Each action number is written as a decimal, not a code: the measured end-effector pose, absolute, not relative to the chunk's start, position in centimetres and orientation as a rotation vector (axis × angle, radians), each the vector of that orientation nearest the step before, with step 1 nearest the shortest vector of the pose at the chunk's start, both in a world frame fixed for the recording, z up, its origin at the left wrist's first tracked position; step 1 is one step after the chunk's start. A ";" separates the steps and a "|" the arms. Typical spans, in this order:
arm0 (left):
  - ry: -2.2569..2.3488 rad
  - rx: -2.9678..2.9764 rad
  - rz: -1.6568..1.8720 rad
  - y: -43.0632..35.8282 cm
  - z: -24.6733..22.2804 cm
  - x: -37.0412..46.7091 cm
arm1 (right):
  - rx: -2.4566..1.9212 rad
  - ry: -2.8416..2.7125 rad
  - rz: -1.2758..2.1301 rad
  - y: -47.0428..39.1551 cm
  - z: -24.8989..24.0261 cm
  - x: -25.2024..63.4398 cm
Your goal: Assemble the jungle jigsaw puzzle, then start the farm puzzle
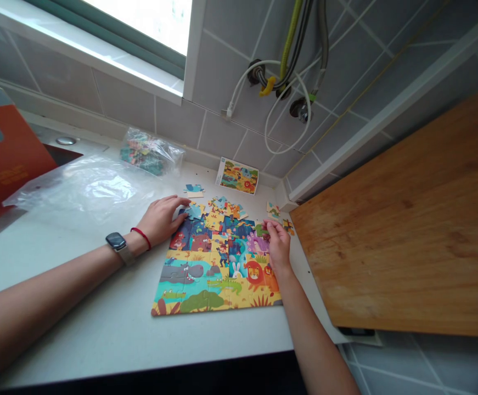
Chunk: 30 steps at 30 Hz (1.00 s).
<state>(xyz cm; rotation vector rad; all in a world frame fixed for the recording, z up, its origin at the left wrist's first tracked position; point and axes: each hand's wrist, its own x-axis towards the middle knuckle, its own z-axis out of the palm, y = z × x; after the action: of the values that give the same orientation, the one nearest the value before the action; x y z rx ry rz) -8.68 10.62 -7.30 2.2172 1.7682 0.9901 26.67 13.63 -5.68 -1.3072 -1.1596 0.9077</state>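
A partly assembled jigsaw puzzle (201, 285) of colourful animals lies flat on the white counter. My left hand (163, 220) rests at its upper left, fingers stretched and a little apart, fingertips by a light-blue puzzle piece (195, 212). At the right edge, my right hand (279, 244) has thumb and fingers closed on a green puzzle piece (260, 230), which is partly hidden by the fingers. Several loose pieces (219, 204) lie overlapping along the top of the assembled part. A bird piece (193, 189) sits above my left hand, and another loose piece (272, 210) lies above my right.
A small picture card (239, 175) leans by the tiled wall. Behind my left hand are a clear bag of pieces (148, 152), crumpled plastic (99, 184) and an orange box (12, 153). A wooden board (407, 230) stands at the right. Cables (290, 71) hang above.
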 end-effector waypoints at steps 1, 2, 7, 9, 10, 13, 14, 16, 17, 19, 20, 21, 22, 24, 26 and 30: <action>1.761 2.210 1.001 10.7 -7.3 -8.7 | -1.307 -1.154 0.913 13.6 -5.6 26.6; 1.752 2.201 1.015 10.7 -7.3 -8.7 | -1.306 -1.148 0.919 13.6 -5.6 26.6; 1.758 2.181 1.033 10.6 -7.0 -8.6 | -1.301 -1.146 0.943 13.6 -5.7 26.6; 1.768 2.199 1.020 10.5 -7.0 -8.5 | -1.298 -1.155 0.943 13.6 -5.7 26.6; 1.770 2.207 1.018 10.5 -7.0 -8.5 | -1.295 -1.160 0.941 13.6 -5.7 26.6; 1.762 2.218 1.018 10.5 -7.2 -8.6 | -1.291 -1.186 0.933 13.5 -5.6 26.6; 1.759 2.217 1.020 10.5 -7.2 -8.7 | -1.291 -1.196 0.932 13.4 -5.5 26.6; 1.753 2.215 1.020 10.6 -7.3 -8.7 | -1.288 -1.217 0.928 13.4 -5.4 26.6; 1.752 2.215 1.019 10.6 -7.3 -8.7 | -1.283 -1.227 0.924 13.3 -5.3 26.6; 1.753 2.221 1.017 10.7 -7.2 -8.7 | -1.272 -1.246 0.921 13.3 -5.3 26.5; 1.755 2.225 1.013 10.7 -7.2 -8.7 | -1.267 -1.256 0.919 13.3 -5.3 26.5; 1.759 2.230 1.005 10.6 -7.2 -8.7 | -1.264 -1.264 0.917 13.3 -5.3 26.5; 1.766 2.234 0.995 10.6 -7.1 -8.7 | -1.263 -1.273 0.915 13.3 -5.3 26.6; 1.787 2.246 0.965 10.5 -7.1 -8.7 | -1.260 -1.285 0.909 13.2 -5.3 26.6; 1.799 2.275 0.929 10.5 -7.3 -8.6 | -1.259 -1.293 0.903 13.3 -5.4 26.6; 1.797 2.326 0.849 10.4 -7.8 -8.6 | -1.258 -1.291 0.912 13.3 -5.4 26.8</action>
<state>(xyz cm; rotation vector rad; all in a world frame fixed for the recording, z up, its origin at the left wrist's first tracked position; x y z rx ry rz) -8.64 10.42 -7.83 2.3264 1.7967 0.8492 26.79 13.33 -5.36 -1.2578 -1.2905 0.9116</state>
